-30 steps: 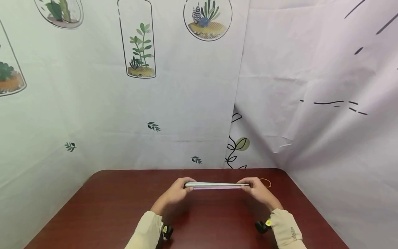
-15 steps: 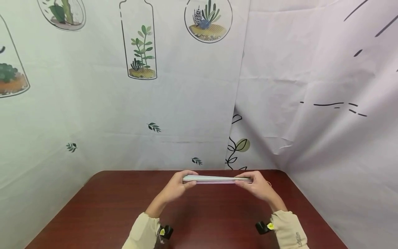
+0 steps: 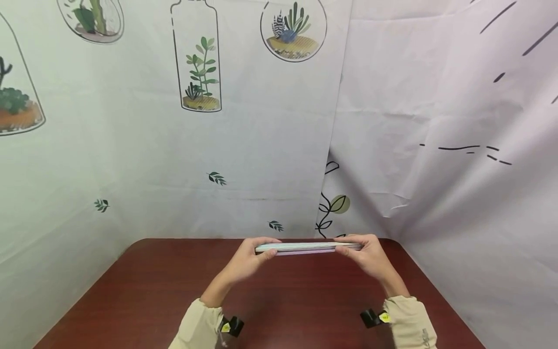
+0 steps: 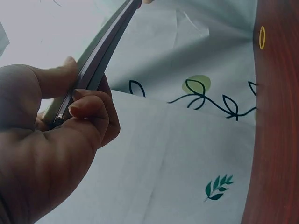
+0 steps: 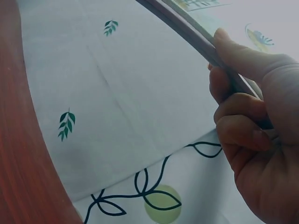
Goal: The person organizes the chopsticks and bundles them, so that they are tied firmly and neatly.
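Observation:
My two hands hold a thin flat stack of pale green and lilac layers above the far part of the table, seen edge-on like a few slim notebooks. The left hand grips its left end. At the other end, the right hand grips it the same way. In the left wrist view, thumb and curled fingers clasp the dark edge of the stack. The right wrist view has the stack between thumb and curled fingers. Its broad faces are largely hidden.
A dark red wooden table with rounded far corners lies below. A thin yellow loop, like a rubber band, rests on it. White cloth printed with plants hangs behind and to both sides.
Both hands have raised the stack a little, and the right hand has shifted slightly right. The yellow loop is now hidden behind the right hand in the head view.

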Available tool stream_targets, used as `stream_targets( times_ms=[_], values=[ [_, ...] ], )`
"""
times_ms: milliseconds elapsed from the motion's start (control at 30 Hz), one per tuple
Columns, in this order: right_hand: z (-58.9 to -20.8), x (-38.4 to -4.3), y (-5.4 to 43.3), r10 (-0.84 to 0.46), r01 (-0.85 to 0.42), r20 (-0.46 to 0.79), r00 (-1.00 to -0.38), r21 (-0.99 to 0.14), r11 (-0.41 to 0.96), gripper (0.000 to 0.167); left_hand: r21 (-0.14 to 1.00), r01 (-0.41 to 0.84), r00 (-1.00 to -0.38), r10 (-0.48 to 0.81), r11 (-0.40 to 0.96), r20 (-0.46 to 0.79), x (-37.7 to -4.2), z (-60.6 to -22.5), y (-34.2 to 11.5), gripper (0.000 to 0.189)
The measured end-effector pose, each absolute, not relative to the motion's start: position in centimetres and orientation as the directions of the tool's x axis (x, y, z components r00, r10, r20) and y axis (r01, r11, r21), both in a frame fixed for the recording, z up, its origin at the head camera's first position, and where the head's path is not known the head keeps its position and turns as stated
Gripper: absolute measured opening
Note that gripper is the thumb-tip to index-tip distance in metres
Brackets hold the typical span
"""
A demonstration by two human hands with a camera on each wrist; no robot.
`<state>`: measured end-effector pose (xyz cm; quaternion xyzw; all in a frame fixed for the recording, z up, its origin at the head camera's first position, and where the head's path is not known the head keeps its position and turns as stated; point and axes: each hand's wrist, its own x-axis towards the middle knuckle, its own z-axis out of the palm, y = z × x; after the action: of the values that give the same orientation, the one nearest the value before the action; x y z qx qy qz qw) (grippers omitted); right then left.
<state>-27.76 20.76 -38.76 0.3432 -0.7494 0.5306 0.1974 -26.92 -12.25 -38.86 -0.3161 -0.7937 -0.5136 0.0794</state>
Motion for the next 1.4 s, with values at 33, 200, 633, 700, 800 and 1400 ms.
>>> stream_targets(
  times_ms=[33, 200, 633, 700, 800, 1400],
  values=[
    [-38.7, -27.7, 20.8, -0.304, -0.732, 0.668, -0.679, -0.650, 0.205, 0.020, 0.772, 0.579, -0.789, 0.422, 0.264, 0.447, -26.8, -38.8, -12.3, 0.029],
    [-38.5, -27.6, 20.5, -0.299, -0.766, 0.705, -0.643, -0.601, 0.228, 0.022, 0.802, 0.540, -0.810, 0.417, 0.256, 0.413, -26.2, -38.3, -12.6, 0.032],
    [-38.2, -27.3, 20.1, -0.264, -0.709, 0.659, -0.705, -0.659, 0.251, 0.019, 0.890, 0.406, -0.877, 0.361, 0.206, 0.316, -26.0, -37.7, -12.0, 0.031],
    [-38.3, -27.3, 20.2, -0.276, -0.724, 0.669, -0.690, -0.638, 0.263, 0.019, 0.903, 0.383, -0.886, 0.353, 0.194, 0.300, -26.1, -37.8, -11.9, 0.031],
    [-38.4, -27.5, 20.2, -0.291, -0.768, 0.712, -0.640, -0.574, 0.286, 0.018, 0.915, 0.352, -0.900, 0.340, 0.196, 0.273, -26.1, -37.7, -11.8, 0.030],
    [-38.4, -27.1, 17.3, -0.423, -0.570, 0.866, -0.266, 0.213, 0.794, 0.052, 0.969, 0.241, -0.920, 0.330, 0.050, 0.212, -26.1, -37.8, -11.6, 0.031]
  ],
)
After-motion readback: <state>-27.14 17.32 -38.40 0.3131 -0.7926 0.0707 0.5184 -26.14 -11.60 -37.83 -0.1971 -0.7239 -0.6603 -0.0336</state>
